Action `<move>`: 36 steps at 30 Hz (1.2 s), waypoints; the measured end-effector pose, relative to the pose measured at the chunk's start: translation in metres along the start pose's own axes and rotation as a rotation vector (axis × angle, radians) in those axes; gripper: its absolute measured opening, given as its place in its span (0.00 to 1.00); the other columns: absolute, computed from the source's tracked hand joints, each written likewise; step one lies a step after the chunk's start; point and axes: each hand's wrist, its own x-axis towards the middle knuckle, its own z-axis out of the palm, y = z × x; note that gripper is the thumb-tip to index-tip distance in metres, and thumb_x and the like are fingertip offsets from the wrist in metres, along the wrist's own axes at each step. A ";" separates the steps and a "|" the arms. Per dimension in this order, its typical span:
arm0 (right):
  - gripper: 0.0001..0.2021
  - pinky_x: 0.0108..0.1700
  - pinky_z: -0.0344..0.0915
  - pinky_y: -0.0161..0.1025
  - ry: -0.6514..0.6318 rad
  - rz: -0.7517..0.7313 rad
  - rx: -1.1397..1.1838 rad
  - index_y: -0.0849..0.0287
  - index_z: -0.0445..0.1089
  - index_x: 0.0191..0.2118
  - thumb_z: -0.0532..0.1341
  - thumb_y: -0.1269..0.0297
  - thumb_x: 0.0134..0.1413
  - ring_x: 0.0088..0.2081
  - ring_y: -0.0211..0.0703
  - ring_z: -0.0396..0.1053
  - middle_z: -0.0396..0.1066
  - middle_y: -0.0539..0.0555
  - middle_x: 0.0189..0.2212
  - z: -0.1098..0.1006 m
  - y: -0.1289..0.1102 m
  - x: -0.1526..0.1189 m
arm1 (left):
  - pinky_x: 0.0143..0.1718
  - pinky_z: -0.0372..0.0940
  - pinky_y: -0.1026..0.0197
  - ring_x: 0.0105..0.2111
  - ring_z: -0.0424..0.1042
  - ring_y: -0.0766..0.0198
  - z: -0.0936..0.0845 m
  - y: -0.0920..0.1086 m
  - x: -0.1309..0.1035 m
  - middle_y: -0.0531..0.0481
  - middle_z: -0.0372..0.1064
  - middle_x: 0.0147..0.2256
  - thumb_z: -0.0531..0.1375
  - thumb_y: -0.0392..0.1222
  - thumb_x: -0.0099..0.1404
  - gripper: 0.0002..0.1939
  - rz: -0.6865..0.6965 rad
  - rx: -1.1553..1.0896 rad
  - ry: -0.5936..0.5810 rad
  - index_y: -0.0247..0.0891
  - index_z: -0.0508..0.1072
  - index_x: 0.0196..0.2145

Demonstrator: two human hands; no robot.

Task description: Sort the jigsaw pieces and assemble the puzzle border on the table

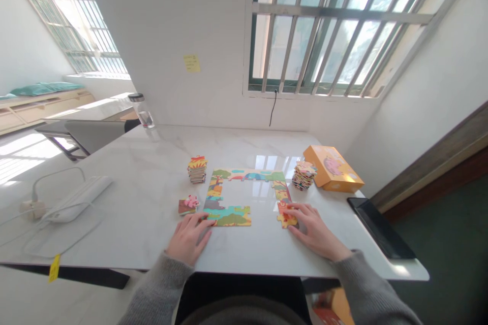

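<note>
A jigsaw frame (231, 219) of colourful animal-scene pieces lies flat on the white table, with a gap along its lower right edge. My left hand (190, 236) rests at the frame's lower left corner, fingers spread and fingertips touching the edge. On the right side, my right hand (314, 228) has its fingertips over the orange puzzle piece (285, 219), thumb apart near the piece's lower edge. Just above my left hand are loose pieces with a pink figure (189, 204). One stack of pieces (197, 170) stands at the upper left, another stack (304, 175) at the upper right.
An orange box (333, 168) sits behind the right stack. Near the right table edge lies a black tablet-like device (381, 228). A white power strip (82, 198) with cables occupies the left side. A clear bottle (143, 111) stands at the far left edge.
</note>
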 end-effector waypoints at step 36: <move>0.20 0.59 0.61 0.56 0.079 0.001 -0.003 0.48 0.66 0.60 0.55 0.53 0.64 0.57 0.56 0.65 0.68 0.59 0.56 0.008 0.020 0.004 | 0.57 0.60 0.41 0.58 0.62 0.46 -0.057 -0.105 0.167 0.45 0.67 0.56 0.55 0.44 0.61 0.13 -0.178 0.174 -0.236 0.43 0.73 0.43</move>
